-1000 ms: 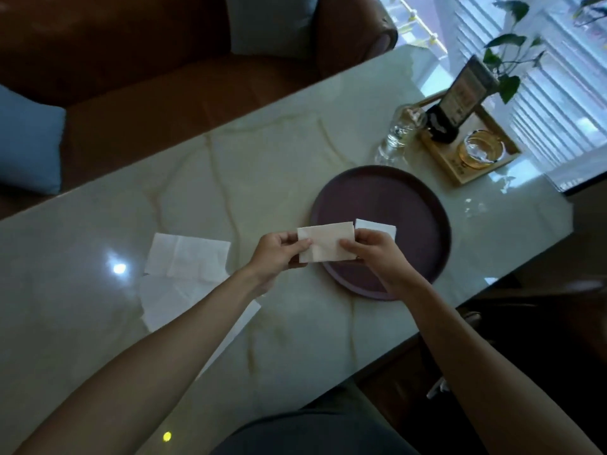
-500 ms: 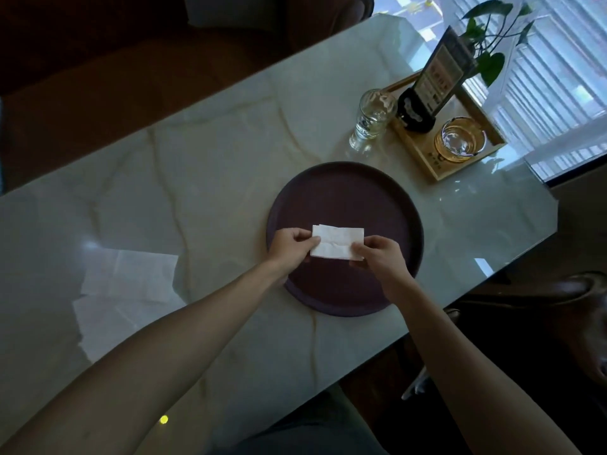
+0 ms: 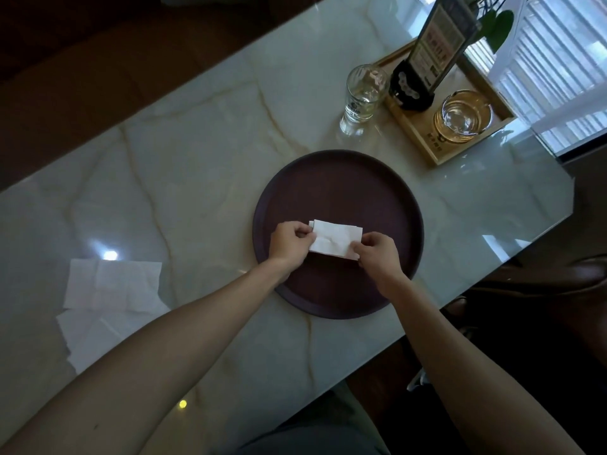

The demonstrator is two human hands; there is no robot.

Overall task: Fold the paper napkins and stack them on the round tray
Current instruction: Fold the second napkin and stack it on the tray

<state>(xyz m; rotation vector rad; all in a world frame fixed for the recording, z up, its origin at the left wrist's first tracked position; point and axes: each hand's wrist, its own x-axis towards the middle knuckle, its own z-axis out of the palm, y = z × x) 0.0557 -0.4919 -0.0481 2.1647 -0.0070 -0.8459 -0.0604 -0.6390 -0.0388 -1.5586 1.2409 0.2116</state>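
I see both hands over the round tray [image 3: 338, 178], which is dark and lies on the marble counter [image 3: 197, 152]. The left hand [image 3: 289, 244] pinches the left end of the folded napkin [image 3: 333, 239] between thumb and fingers, so its grip is closed on the paper. The right hand [image 3: 377, 254] pinches the lower right corner of the same napkin, and its grip is also closed on it. The folded napkin is white, with a crease across the middle, and it is over the near half of the tray, a little left of the centre. Under it I see the edge of another folded napkin, which sticks out at the left and at the right; I cannot tell if the top one already rests fully on it. Far to the left on the counter, well apart from the tray, lie the unfolded napkins [image 3: 111, 284], flat and overlapping one another. Beyond the tray stands a drinking glass [image 3: 363, 96], and just beside it a wooden tray [image 3: 423, 139] carries a glass ashtray [image 3: 466, 116] and a card stand [image 3: 433, 54].
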